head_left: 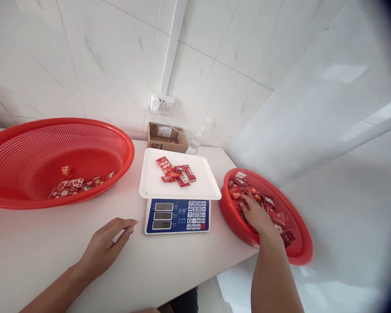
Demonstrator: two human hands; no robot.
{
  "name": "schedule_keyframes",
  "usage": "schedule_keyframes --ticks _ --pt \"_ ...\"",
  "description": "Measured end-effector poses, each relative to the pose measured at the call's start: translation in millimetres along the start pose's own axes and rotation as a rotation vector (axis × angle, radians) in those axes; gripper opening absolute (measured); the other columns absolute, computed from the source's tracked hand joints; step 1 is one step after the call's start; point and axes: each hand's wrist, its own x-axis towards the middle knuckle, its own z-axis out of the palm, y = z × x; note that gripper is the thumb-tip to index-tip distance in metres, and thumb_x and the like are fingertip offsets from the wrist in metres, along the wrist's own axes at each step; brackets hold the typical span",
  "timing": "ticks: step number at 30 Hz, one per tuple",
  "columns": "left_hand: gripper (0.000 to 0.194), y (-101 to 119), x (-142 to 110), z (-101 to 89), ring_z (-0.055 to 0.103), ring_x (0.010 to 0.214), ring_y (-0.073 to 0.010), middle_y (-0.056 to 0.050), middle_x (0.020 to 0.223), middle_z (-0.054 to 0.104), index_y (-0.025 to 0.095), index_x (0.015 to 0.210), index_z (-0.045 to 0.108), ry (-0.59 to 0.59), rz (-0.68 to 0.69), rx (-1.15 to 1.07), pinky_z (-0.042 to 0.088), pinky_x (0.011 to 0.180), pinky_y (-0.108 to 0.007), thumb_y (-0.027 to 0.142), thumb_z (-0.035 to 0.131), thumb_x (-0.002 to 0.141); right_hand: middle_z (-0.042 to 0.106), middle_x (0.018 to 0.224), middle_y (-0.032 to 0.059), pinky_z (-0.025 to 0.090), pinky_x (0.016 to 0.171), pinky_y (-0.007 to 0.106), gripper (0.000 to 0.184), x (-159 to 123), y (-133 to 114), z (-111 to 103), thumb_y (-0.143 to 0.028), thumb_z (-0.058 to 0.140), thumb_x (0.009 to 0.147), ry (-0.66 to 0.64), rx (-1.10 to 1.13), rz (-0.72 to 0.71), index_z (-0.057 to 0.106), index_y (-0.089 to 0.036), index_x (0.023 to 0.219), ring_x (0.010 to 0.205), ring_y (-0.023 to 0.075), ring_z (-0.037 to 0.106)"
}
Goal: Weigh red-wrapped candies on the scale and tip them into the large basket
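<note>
My right hand (254,214) reaches into the red plastic basket (301,255) on the right, among many small snack packets (276,216), mostly red. Its thumb and fingers look apart and touch the packets; some fingertips are hidden. My left hand (104,245) hovers over the white table, left of the digital scale (177,217), holding nothing. Its fingers are stretched out, the thumb tip close to them with a gap behind. On the scale's white tray (205,187) lie several red packets (177,173) in a loose heap. The scale's display digits are faint.
A larger red basket (125,154) with a few packets (67,188) stands at the left. Behind the scale are a cardboard box (153,145) and a clear plastic bottle (195,143). A plugged-in cable runs from the wall socket (163,103). The table's front edge slants below the right basket.
</note>
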Motion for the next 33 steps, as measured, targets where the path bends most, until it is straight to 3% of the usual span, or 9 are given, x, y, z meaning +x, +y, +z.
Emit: schedule_keyframes --ticks 6,20,23,29,33 --pt "0.022 -1.2 -3.2 0.0 0.065 0.07 -0.0098 0.002 0.078 0.068 0.025 0.092 0.066 -0.007 0.003 -0.01 0.052 0.057 -0.014 0.036 0.048 0.087 0.057 0.126 0.0118 0.043 0.091 0.038 0.037 -0.9 -2.1 1.8 -0.034 0.038 0.089 0.014 -0.004 0.0 0.059 -0.02 0.115 0.11 0.0274 0.057" --pt "0.026 -1.6 -3.1 -0.4 0.065 0.072 -0.012 -0.001 0.081 0.069 0.024 0.094 0.066 -0.04 -0.016 -0.002 0.052 0.057 -0.016 0.038 0.046 0.088 0.067 0.105 0.0078 0.044 0.081 0.036 0.034 -6.2 -7.0 -2.6 -0.037 0.043 0.086 0.026 0.06 0.091 0.06 -0.024 0.112 0.094 0.0257 0.062" --pt "0.025 -2.7 -3.9 -0.5 0.065 0.071 -0.0117 0.0 0.08 0.069 0.025 0.094 0.066 -0.03 0.002 0.007 0.052 0.06 -0.017 0.038 0.045 0.088 0.068 0.101 0.0079 0.044 0.083 0.037 0.032 -4.7 -4.9 -1.9 -0.033 0.044 0.083 0.146 0.186 0.08 0.062 -0.022 0.107 0.093 0.0248 0.061" --pt "0.024 -6.0 -5.3 0.0 0.066 0.072 -0.0115 0.001 0.08 0.07 0.027 0.093 0.066 -0.001 0.035 0.035 0.052 0.063 -0.016 0.039 0.046 0.087 0.062 0.103 0.0126 0.04 0.091 0.039 0.036 -9.5 -9.3 -12.7 -0.032 0.041 0.08 0.558 0.377 0.133 0.057 -0.017 0.109 0.1 0.0259 0.055" --pt "0.022 -6.2 -4.1 1.1 0.066 0.072 -0.0106 0.002 0.08 0.069 0.028 0.094 0.065 0.003 0.044 0.023 0.051 0.062 -0.015 0.039 0.047 0.087 0.056 0.115 0.0162 0.038 0.095 0.038 0.039 -15.3 -11.7 -19.0 -0.033 0.037 0.083 0.687 0.437 0.17 0.058 -0.015 0.11 0.107 0.0261 0.052"
